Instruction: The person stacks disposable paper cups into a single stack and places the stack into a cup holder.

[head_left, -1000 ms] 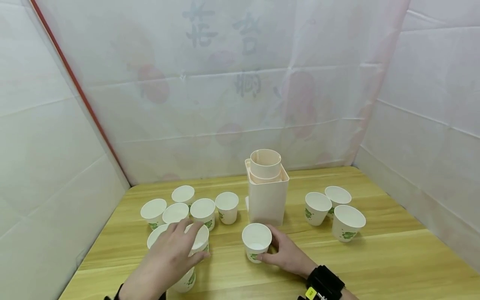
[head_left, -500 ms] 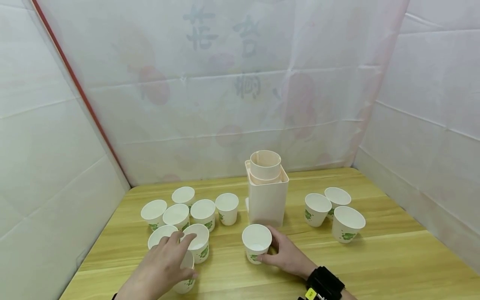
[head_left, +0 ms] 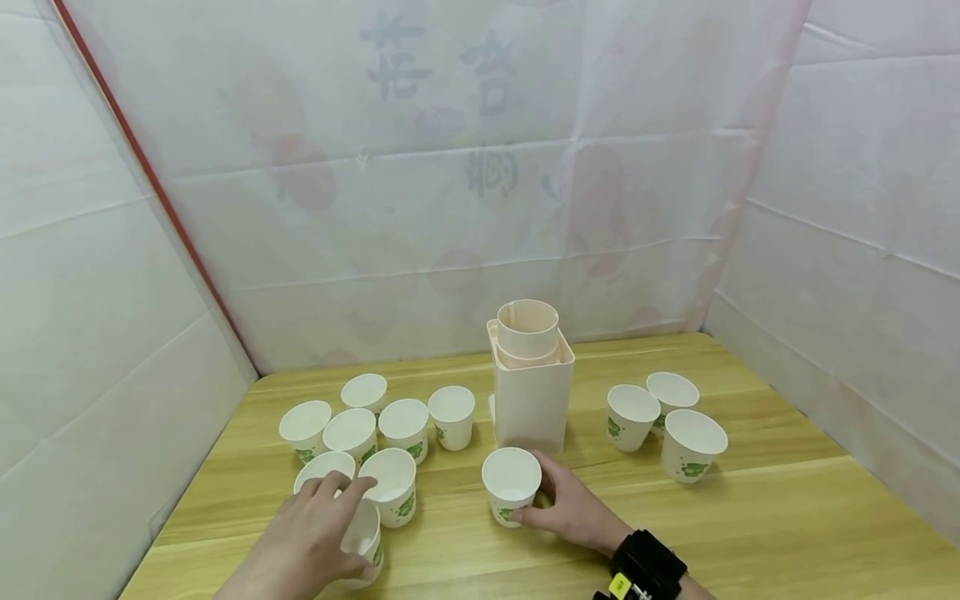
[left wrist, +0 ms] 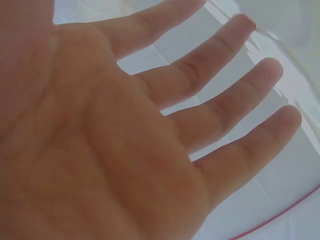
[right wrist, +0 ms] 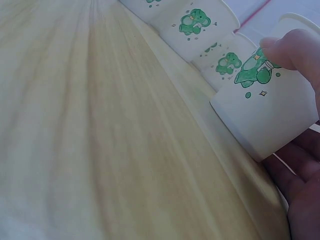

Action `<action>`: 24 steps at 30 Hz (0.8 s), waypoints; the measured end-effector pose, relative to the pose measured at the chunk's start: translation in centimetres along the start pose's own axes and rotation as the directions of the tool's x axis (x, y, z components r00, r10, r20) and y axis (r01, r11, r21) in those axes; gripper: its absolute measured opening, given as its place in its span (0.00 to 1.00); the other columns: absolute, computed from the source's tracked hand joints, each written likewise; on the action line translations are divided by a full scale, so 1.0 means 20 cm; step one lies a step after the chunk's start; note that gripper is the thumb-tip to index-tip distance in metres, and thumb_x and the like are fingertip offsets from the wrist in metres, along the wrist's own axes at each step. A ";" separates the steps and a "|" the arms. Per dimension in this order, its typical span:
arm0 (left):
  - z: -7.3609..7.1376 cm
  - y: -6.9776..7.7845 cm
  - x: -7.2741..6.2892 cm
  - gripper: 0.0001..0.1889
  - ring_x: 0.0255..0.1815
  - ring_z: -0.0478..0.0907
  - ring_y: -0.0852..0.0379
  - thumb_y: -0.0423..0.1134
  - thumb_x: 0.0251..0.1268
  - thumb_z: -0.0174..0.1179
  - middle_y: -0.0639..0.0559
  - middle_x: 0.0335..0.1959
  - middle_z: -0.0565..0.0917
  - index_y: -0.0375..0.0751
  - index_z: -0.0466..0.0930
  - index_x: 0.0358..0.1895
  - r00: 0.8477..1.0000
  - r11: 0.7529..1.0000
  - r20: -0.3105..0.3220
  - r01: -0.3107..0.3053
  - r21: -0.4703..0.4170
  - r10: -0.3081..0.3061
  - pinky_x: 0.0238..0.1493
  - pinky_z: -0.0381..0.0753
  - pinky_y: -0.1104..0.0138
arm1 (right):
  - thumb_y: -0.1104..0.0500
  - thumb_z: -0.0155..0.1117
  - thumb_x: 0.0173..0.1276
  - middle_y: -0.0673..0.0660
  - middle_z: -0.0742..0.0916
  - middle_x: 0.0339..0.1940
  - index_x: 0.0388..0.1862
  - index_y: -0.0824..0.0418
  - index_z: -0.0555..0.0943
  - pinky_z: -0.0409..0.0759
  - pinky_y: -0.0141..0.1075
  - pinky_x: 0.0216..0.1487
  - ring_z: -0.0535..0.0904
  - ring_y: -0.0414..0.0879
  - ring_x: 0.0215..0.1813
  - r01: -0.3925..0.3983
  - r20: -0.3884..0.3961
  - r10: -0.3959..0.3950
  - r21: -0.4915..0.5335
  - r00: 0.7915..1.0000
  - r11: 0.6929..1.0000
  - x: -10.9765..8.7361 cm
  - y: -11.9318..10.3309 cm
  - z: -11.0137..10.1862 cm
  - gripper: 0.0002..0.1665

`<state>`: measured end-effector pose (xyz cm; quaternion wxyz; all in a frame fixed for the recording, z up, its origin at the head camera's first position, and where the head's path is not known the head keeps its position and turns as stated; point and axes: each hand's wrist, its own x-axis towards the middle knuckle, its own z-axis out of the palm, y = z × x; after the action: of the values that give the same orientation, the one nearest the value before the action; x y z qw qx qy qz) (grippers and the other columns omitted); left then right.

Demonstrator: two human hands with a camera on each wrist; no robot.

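Observation:
Near the table's front edge, my right hand [head_left: 566, 504] grips a white paper cup [head_left: 512, 475] by its side, thumb in front. In the right wrist view this paper cup [right wrist: 272, 107] stands upright on the wood and shows a green cartoon print. My left hand [head_left: 307, 533] is over the nearest paper cup [head_left: 365, 533] on the left, partly covering it, its thumb low at the cup's front. In the left wrist view the fingers [left wrist: 220, 110] are spread and nearly straight, and no cup shows there. Another paper cup [head_left: 390, 487] stands just behind that hand.
Several more paper cups [head_left: 350, 432] stand grouped at the left, and one cup [head_left: 452, 417] stands nearer the middle. Behind my right hand is a cream square container [head_left: 531, 408] with a round tube [head_left: 528, 329] in it. Three cups [head_left: 693, 446] stand at the right. White sheets surround the table.
My left hand has drawn back toward me and to the left, uncovering the cups behind and coming over the nearest one. My right hand keeps its grip on its cup in place.

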<state>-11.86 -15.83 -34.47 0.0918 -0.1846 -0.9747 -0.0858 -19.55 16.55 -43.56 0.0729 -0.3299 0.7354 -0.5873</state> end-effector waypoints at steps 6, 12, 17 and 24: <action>0.02 -0.02 0.00 0.40 0.35 0.70 0.52 0.55 0.22 0.75 0.56 0.35 0.70 0.44 0.73 0.48 0.998 0.999 0.053 -0.037 -0.009 0.037 0.33 0.72 0.57 | 0.62 0.68 0.57 0.53 0.75 0.58 0.64 0.55 0.63 0.64 0.36 0.60 0.69 0.48 0.61 -0.006 -0.006 0.006 -0.016 1.000 1.000 0.00 0.03 0.00 0.37; 0.01 0.00 0.01 0.37 0.38 0.71 0.52 0.56 0.23 0.74 0.59 0.35 0.69 0.47 0.74 0.46 0.998 0.998 0.016 -0.056 0.029 0.055 0.41 0.71 0.53 | 0.61 0.68 0.57 0.52 0.74 0.59 0.65 0.53 0.63 0.64 0.36 0.60 0.68 0.48 0.61 -0.011 -0.013 0.011 -0.023 1.000 1.000 -0.01 0.06 0.00 0.38; -0.01 0.03 0.02 0.35 0.36 0.70 0.53 0.57 0.24 0.74 0.59 0.33 0.70 0.48 0.75 0.44 0.999 0.997 0.019 -0.031 0.069 0.030 0.42 0.70 0.54 | 0.59 0.68 0.57 0.50 0.74 0.59 0.65 0.49 0.62 0.64 0.35 0.60 0.68 0.47 0.61 -0.017 -0.009 0.017 -0.051 1.000 0.999 0.00 0.12 -0.01 0.39; -0.05 0.07 0.01 0.33 0.30 0.70 0.54 0.57 0.27 0.73 0.56 0.32 0.73 0.49 0.76 0.44 0.997 0.998 0.064 0.037 0.056 -0.041 0.33 0.73 0.56 | 0.60 0.68 0.57 0.52 0.75 0.58 0.64 0.55 0.63 0.65 0.37 0.60 0.69 0.48 0.61 -0.019 0.000 0.019 -0.024 1.000 1.000 0.01 0.01 0.00 0.37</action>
<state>-11.42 -14.70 -33.18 0.0633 -0.1657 -0.9826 -0.0546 -19.72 16.53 -43.70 0.0745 -0.3239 0.7454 -0.5779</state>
